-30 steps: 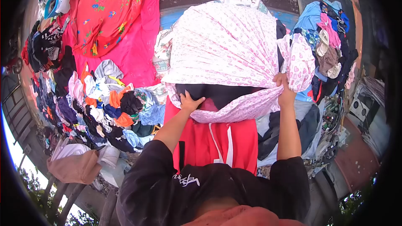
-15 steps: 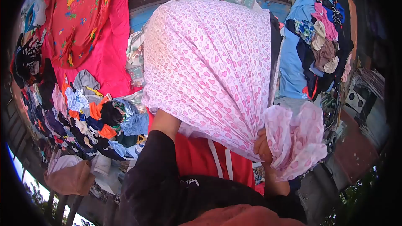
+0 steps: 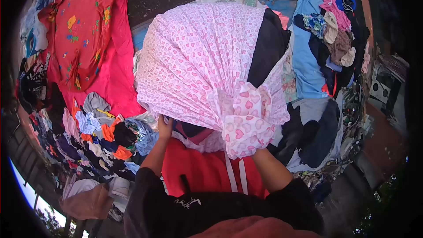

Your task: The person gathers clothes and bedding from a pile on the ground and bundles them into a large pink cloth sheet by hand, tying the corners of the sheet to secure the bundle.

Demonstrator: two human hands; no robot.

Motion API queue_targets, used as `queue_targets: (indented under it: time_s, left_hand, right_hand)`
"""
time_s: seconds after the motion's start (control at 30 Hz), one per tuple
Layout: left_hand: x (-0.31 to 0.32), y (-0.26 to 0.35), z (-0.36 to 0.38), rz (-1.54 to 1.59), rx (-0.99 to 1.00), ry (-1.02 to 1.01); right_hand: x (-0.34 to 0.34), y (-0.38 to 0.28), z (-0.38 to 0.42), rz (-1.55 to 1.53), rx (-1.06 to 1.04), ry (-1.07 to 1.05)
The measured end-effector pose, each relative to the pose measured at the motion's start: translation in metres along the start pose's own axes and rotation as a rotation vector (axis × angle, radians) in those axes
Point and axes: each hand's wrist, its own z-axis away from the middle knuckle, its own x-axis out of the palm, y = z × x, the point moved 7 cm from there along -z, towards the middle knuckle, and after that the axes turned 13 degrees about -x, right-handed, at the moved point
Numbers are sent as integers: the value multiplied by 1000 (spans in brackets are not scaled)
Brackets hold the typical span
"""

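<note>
A large white cloth with pink hearts (image 3: 198, 57) is stretched over a bulky heap in front of me. My left hand (image 3: 165, 126) is closed on its near left edge, beside dark and maroon fabric (image 3: 194, 132) showing underneath. Folds run together toward a gathered tuft (image 3: 249, 119) at the near right. This tuft hides the fingers of my right hand; only the wrist (image 3: 263, 158) shows below it, and the bunching cloth looks gripped there. Black fabric (image 3: 269, 48) shows on the heap's right side, where the cloth leaves it uncovered.
Red flowered fabric (image 3: 75, 31) lies over bright pink cloth (image 3: 116, 70) at the left. Below it is a pile of mixed small clothes (image 3: 105, 136). Light blue cloth (image 3: 306, 48) with assorted garments lies at the right, dark garments (image 3: 319, 136) nearer me. Red fabric (image 3: 194, 167) is against my front.
My right hand has moved left and inward with the gathered cloth end, which now covers it. The cloth has drawn left, baring more black fabric. My left hand now shows at the edge.
</note>
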Motion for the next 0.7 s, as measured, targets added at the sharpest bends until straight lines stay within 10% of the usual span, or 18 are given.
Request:
queue_targets:
  time_s: [0.1,0.37,0.47,0.6,0.7]
  left_hand:
    - [-36,20,110,-112,70,192]
    - [23,321,282,-165,891,122]
    - [20,391,307,-57,813,237]
    - [42,336,300,-73,758,45]
    - [103,181,237,-337,271,-415]
  right_hand:
    - [-8,-10,-23,62,-67,26]
    - [47,-205,-81,-132,-88,421]
    - [50,-294,-63,92,-297,364]
    - [22,-284,-70,-11,-291,369]
    - [2,-242,-72,-121,-161,512]
